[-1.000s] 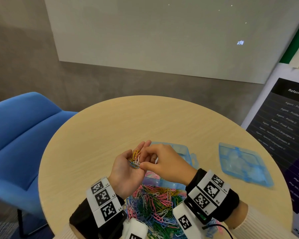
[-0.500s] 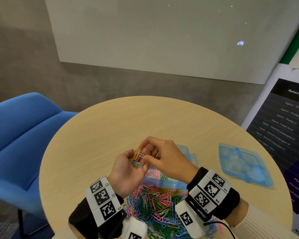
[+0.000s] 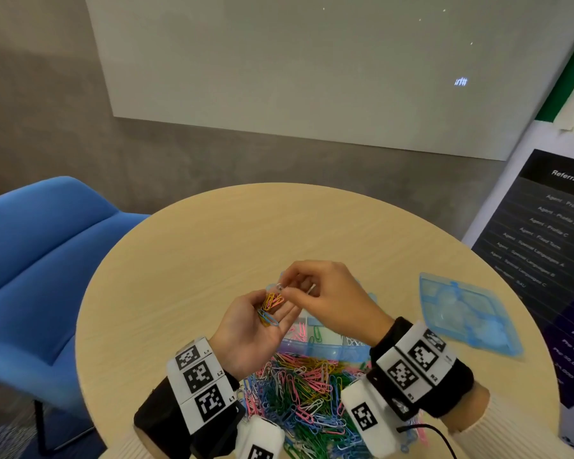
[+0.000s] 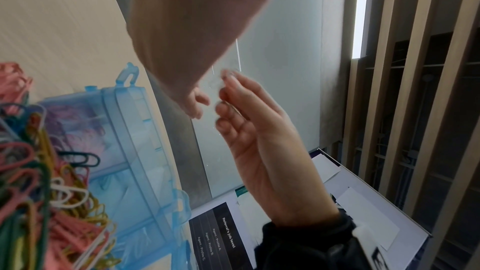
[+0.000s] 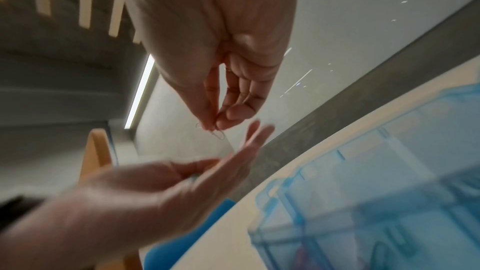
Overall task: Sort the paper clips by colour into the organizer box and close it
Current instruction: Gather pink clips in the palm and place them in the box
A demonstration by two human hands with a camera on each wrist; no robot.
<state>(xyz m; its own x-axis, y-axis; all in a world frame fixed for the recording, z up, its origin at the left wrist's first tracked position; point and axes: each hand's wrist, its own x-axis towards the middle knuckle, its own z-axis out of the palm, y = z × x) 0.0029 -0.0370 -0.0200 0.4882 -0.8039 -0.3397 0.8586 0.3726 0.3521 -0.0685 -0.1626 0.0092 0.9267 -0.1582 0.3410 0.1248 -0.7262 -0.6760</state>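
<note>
My left hand [image 3: 272, 323] is held palm up over the organizer box [image 3: 325, 351], with fingers relaxed. On its palm lies a small bunch of yellow and blue clips [image 3: 269, 306]. My right hand [image 3: 287, 291] hovers just above the left fingertips. Its thumb and forefinger pinch one white clip [image 3: 280, 286]; the right wrist view shows the same white clip [image 5: 219, 134] dangling from the pinch. The light-blue organizer box [image 4: 135, 130] stands open on the table and holds pink and white clips in separate compartments. A mixed pile of clips [image 3: 299, 395] lies in front of it.
The box's detached blue lid [image 3: 468, 316] lies on the round wooden table [image 3: 212, 246] to the right. A blue chair [image 3: 40, 260] stands at the left and a dark poster board [image 3: 550, 253] at the right.
My right hand has risen a little off the left palm, drawing the white clip out of the bunch. The left fingers have uncurled and flattened.
</note>
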